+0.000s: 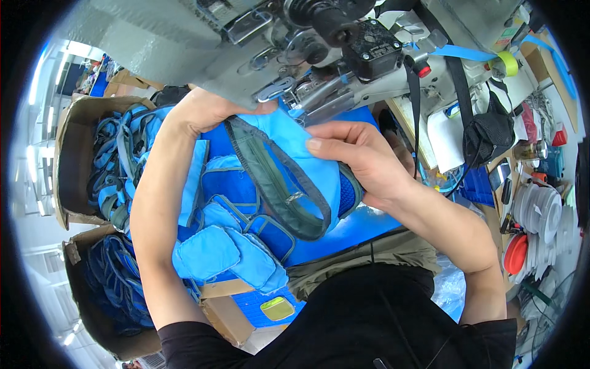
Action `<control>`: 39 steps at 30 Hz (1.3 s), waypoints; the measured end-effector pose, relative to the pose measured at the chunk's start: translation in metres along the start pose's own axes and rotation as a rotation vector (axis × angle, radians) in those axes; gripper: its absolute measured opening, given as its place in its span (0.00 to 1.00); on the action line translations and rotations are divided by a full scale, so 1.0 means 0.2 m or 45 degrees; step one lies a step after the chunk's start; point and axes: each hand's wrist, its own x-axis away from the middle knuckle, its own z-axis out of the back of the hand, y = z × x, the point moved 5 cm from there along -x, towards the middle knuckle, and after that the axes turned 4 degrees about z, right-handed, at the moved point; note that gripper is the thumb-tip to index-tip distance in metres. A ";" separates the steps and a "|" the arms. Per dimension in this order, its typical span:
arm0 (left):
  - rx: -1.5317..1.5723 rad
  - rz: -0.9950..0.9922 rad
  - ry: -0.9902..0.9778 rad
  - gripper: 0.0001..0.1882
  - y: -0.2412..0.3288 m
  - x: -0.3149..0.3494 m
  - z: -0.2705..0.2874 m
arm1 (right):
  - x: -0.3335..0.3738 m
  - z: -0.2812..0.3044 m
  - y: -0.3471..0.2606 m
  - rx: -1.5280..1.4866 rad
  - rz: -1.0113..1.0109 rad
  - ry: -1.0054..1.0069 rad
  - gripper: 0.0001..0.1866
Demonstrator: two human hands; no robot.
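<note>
A light blue fabric pouch piece (319, 175) with dark grey binding around an oval opening is stretched between my hands, beneath the sewing machine (307, 104). My right hand (362, 154) is closed, thumb and forefinger pinching its light blue edge just right of the needle area. At the upper left of the piece, my left hand (215, 111) is closed on the fabric; the machine head and cloth hide most of its fingers. A dark blue mesh part (350, 190) of the piece shows under my right hand.
Light blue padded pieces (212, 252) lie stacked on the blue work surface to the left. Two cardboard boxes (77, 160) of blue strapped items stand at far left. Blue binding tape (467, 53) runs into the machine from the right. White reels (538, 209) and a black pouch (488, 135) are at right.
</note>
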 end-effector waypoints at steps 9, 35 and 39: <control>0.011 -0.162 0.027 0.22 -0.01 -0.07 0.04 | -0.02 0.01 0.01 -0.036 0.061 0.071 0.17; 1.005 -0.062 0.611 0.14 -0.09 0.34 -0.46 | 0.01 0.02 0.02 -0.044 0.162 0.152 0.15; 1.383 0.069 0.433 0.09 -0.04 0.37 -0.66 | 0.02 0.02 0.03 0.032 0.176 0.127 0.15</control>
